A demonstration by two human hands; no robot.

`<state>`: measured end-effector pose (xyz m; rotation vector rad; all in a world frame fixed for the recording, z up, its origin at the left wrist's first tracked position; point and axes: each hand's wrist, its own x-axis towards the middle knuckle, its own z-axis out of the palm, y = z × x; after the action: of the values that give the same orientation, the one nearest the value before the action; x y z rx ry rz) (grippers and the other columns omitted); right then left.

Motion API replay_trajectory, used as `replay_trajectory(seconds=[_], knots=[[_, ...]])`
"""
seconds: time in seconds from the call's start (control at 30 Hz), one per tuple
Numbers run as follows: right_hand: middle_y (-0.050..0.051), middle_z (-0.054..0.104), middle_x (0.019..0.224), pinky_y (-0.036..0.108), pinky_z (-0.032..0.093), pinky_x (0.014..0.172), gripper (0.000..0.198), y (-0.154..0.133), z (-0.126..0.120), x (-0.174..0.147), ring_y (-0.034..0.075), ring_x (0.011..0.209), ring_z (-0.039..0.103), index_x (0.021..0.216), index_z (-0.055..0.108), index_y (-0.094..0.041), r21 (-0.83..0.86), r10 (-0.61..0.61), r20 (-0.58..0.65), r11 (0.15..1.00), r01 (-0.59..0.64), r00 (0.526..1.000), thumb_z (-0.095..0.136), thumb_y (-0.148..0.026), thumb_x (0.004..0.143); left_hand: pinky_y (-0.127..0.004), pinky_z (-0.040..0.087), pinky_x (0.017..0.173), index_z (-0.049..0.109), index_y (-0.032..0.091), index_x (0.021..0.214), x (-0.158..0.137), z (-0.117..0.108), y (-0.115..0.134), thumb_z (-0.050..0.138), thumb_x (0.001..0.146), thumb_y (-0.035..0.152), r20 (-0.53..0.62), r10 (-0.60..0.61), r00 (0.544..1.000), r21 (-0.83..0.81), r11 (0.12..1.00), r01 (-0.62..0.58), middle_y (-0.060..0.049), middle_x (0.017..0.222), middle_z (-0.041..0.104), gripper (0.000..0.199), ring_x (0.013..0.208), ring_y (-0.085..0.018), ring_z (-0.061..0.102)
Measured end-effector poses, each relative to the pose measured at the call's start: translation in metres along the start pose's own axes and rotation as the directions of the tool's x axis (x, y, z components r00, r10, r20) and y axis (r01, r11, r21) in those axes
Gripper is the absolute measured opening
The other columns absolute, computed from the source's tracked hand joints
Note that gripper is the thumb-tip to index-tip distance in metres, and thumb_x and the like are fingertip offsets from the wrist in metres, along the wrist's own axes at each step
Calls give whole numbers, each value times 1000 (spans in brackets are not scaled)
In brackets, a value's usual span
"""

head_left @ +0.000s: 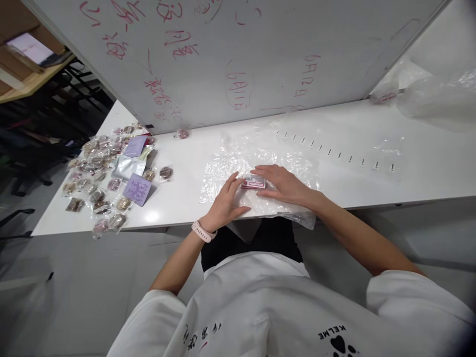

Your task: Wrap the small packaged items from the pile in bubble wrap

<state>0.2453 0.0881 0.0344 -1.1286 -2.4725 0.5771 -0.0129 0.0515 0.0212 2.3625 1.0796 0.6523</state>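
A small flat box [254,181] with a white label, a barcode and red edging lies on a sheet of crinkled clear plastic wrap [215,173] near the table's front edge. My left hand [225,202], with a pale pink band on its wrist, is at the box's left end, fingertips touching it and thumb stretched apart. On the other side my right hand [284,186] spans the box's right end, fingers extended along the far side and thumb on the near side. Neither hand is wrapped round the box. Part of the wrap hangs over the edge below my right hand.
Many small clear-wrapped pieces [98,161] are heaped at the table's left, with purple square packets [137,189] and a silver pouch [128,167]. A whiteboard [208,64] stands along the back. Clear plastic with a row of black marks [350,159] extends right; bulky plastic wrap [439,99] sits far right.
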Motion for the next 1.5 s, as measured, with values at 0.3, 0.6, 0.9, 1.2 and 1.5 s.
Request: replay_trajectory(seconds=[0.3,0.6,0.9,1.2,1.5], knots=[[10,50,151,51,48,103,61,-34,-4,-87,32,135,50,144,52,-25,-188,33,32,982,-27,999,57,-58,94,-46,52,107,47,25,139,-8,-17,-6,50,94,12,56,133,990,100,985,-138,-13,150,49,47,138,-26,51],[0,70,127,46,52,104,34,-18,-7,-137,23,124,63,125,69,-35,143,270,-177,958,-247,946,43,-36,103,-44,58,93,73,21,106,-24,-49,-44,50,98,23,-97,-43,994,145,988,57,-7,115,76,24,107,-24,71],[-3,61,142,50,45,113,43,11,-64,-136,30,135,54,131,66,-41,354,379,204,831,-429,902,44,-60,99,-31,54,74,75,20,83,-20,-66,-25,68,88,43,-156,-330,931,-217,931,294,-3,83,77,25,80,-19,70],[5,67,131,51,51,98,37,-37,-54,-101,32,121,62,118,71,-30,-57,277,-258,952,-300,926,47,-52,100,-28,48,71,72,18,81,-24,-56,-20,64,89,45,-166,-515,841,-316,836,450,-3,81,72,29,78,-16,64],[13,61,137,44,46,95,39,-56,-10,-11,31,121,58,128,61,-18,-199,35,-22,979,-39,999,56,-41,98,-28,45,68,69,18,72,-10,-57,-15,63,88,41,-161,-532,832,-269,834,482,-2,74,71,28,74,-16,63]])
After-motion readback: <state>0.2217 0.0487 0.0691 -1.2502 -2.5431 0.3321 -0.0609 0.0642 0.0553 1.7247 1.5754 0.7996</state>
